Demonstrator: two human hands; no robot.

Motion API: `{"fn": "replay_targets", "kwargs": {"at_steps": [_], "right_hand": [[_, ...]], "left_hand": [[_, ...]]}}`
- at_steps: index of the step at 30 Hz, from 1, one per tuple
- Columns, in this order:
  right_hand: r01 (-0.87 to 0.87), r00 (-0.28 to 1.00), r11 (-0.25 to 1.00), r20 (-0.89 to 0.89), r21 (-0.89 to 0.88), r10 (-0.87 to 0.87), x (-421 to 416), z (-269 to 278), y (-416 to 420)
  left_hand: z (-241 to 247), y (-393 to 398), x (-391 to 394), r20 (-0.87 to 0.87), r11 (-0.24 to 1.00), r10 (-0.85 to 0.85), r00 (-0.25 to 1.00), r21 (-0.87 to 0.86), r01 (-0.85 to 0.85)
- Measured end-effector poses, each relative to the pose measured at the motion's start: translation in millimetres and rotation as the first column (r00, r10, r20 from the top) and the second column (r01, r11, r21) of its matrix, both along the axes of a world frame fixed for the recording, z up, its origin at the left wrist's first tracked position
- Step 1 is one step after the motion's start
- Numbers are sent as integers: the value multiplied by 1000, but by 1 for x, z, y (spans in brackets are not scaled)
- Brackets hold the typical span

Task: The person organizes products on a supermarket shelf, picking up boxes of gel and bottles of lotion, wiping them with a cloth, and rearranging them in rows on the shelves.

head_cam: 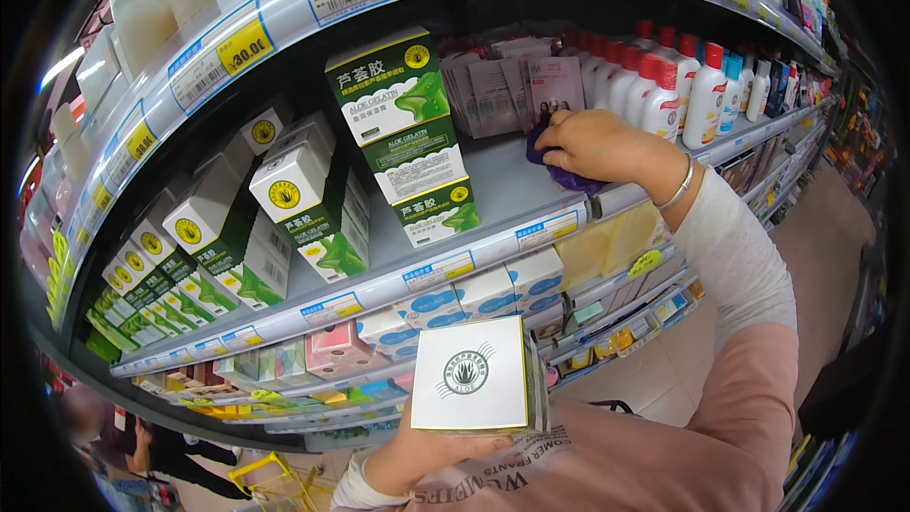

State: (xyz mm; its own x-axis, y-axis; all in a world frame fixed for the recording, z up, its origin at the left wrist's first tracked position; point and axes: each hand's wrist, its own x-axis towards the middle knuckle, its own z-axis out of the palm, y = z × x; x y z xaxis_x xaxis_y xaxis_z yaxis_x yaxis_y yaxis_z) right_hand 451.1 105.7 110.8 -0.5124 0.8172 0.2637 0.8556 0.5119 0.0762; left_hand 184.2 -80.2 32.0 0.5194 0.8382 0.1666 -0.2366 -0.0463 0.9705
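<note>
My left hand [434, 451], low in the view, holds a white-topped aloe gel box [469, 374] with a round plant emblem. My right hand [597, 146] grips a purple cloth [569, 176] against the grey shelf [508, 171], close to the front edge. Just behind the cloth stand pink and white sachets [556, 85]. Left of it rises a stack of green and white aloe gel boxes [405, 107]. More such boxes [313, 206] stand in rows farther left. White bottles with red caps [662, 96] are right of my right hand.
A price rail [455, 267] runs along the shelf's front edge. Another shelf edge [284, 28] passes overhead. Lower shelves hold blue and white boxes [487, 291] and yellow packs [611, 235]. At the lower left are a person in dark clothes [170, 455] and a yellow cart [277, 476].
</note>
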Motion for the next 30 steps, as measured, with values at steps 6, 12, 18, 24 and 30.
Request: {"fn": "replay_targets", "kwargs": {"at_steps": [6, 12, 18, 24, 30], "right_hand": [[79, 994, 992, 73, 95, -86, -22, -2, 10], [36, 998, 993, 42, 113, -41, -57, -15, 36], [-451, 882, 892, -162, -27, 442, -27, -6, 0], [18, 999, 988, 41, 156, -24, 24, 9, -15], [-459, 292, 879, -913, 128, 285, 26, -5, -66]], "left_hand": [[0, -1, -1, -20, 999, 17, 1000, 31, -16], [-4, 0, 7, -16, 1000, -22, 1000, -10, 22], [-9, 5, 8, -77, 992, 4, 997, 122, 6], [1, 17, 17, -115, 966, 131, 985, 238, -101], [42, 45, 44, 3, 975, 188, 982, 118, -187]]}}
